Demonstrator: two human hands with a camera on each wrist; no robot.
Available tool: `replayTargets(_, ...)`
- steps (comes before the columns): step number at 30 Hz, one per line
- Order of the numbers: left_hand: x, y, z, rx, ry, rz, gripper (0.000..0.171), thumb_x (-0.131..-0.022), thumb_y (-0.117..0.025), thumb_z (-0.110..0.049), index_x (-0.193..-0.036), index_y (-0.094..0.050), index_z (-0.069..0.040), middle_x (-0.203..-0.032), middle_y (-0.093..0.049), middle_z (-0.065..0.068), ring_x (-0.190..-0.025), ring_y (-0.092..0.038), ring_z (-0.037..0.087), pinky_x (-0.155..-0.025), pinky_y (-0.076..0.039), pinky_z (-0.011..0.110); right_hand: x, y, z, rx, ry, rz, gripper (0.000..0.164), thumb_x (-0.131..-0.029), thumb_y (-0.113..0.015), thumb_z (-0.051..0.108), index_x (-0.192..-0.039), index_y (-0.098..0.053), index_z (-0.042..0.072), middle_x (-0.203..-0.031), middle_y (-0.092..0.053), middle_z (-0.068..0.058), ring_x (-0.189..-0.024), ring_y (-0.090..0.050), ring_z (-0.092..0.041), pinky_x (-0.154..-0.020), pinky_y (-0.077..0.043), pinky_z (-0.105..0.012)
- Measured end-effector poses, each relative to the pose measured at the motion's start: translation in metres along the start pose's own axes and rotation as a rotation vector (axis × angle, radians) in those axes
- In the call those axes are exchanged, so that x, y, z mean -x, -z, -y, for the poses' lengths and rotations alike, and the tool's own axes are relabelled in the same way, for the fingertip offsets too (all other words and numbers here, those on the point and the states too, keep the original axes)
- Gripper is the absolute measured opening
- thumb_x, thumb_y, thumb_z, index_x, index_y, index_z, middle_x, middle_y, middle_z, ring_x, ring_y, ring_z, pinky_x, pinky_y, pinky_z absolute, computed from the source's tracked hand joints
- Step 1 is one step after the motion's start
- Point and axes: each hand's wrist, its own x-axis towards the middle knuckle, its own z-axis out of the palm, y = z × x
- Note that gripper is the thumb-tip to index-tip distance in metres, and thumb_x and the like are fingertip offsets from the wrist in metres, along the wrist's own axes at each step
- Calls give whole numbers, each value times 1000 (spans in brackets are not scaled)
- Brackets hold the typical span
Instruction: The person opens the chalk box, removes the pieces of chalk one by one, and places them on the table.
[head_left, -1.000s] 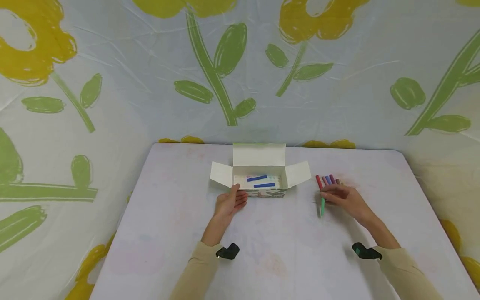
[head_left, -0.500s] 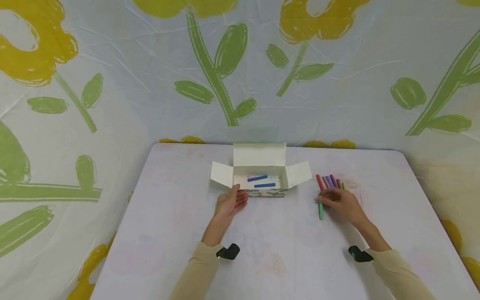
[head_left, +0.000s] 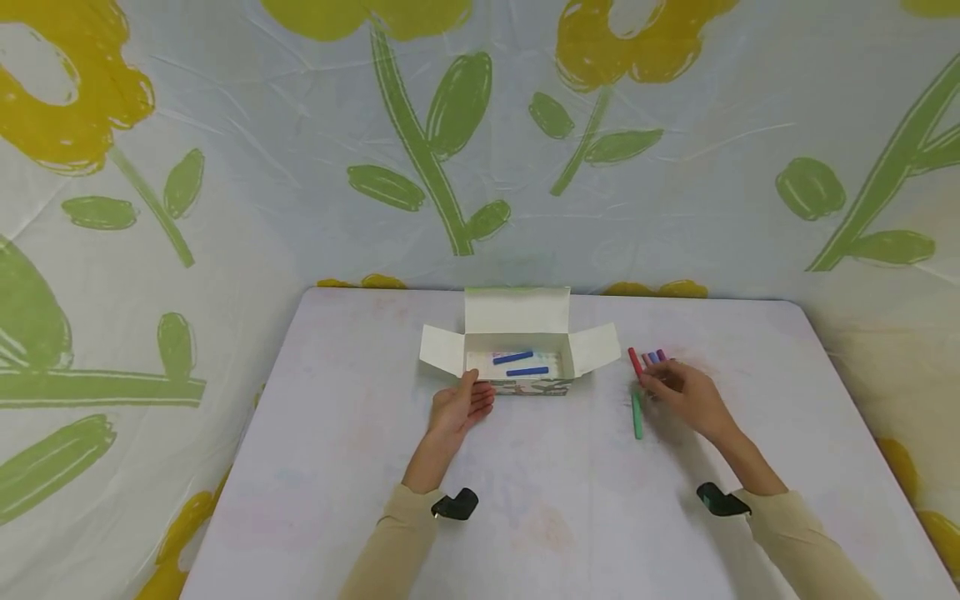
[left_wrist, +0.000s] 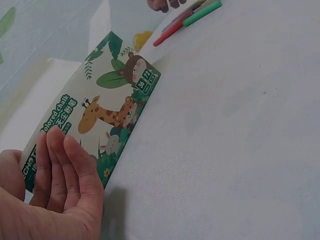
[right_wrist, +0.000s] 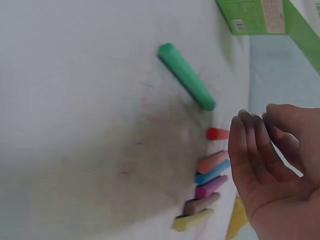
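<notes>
My left hand point(head_left: 454, 408) holds the front left corner of the open white cardboard chalk box point(head_left: 517, 321). Its thumb goes over the rim and the straight fingers lie along the printed front, as the left wrist view shows. Two blue chalk sticks point(head_left: 528, 372) lie inside. My right hand point(head_left: 693, 400) hovers at the near end of a red chalk stick point(head_left: 634, 362), fingers bent, a gap between thumb and fingertips in the right wrist view. Closer to me, a green chalk stick point(head_left: 637, 415) lies on the table, apart from the hand.
Beside the red stick lie several more chalk sticks, among them a blue one point(right_wrist: 212, 171), a purple one point(right_wrist: 211, 187), and a yellow one point(right_wrist: 194, 220). The box's side flap point(head_left: 595, 347) spreads toward them. A flowered cloth point(head_left: 300, 167) rises behind the white table point(head_left: 540, 500).
The right hand has let go of the green chalk stick and moved slightly away from me to the red one. The left hand stays at the box.
</notes>
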Motion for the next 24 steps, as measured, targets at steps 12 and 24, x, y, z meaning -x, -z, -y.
replayTargets(12, 0, 0, -1, 14, 20, -19, 38, -103, -63, -30, -100, -70, 7, -85, -73, 8, -75, -70, 12, -75, -61, 26, -19, 27, 30, -30, 83, -34, 24, -104, -63, 19, -118, -68, 0, -101, -73, -19, -86, -68, -27, -68, -49, -13)
replayTargets(24, 0, 0, 0, 9, 9, -5, 38, -103, -62, -31, -99, -70, 6, -86, -74, 9, -76, -70, 13, -76, -61, 25, -40, 34, 72, -89, 170, -17, 23, -104, -64, 15, -119, -66, -2, -109, -71, -19, -90, -71, -17, -77, -52, -8)
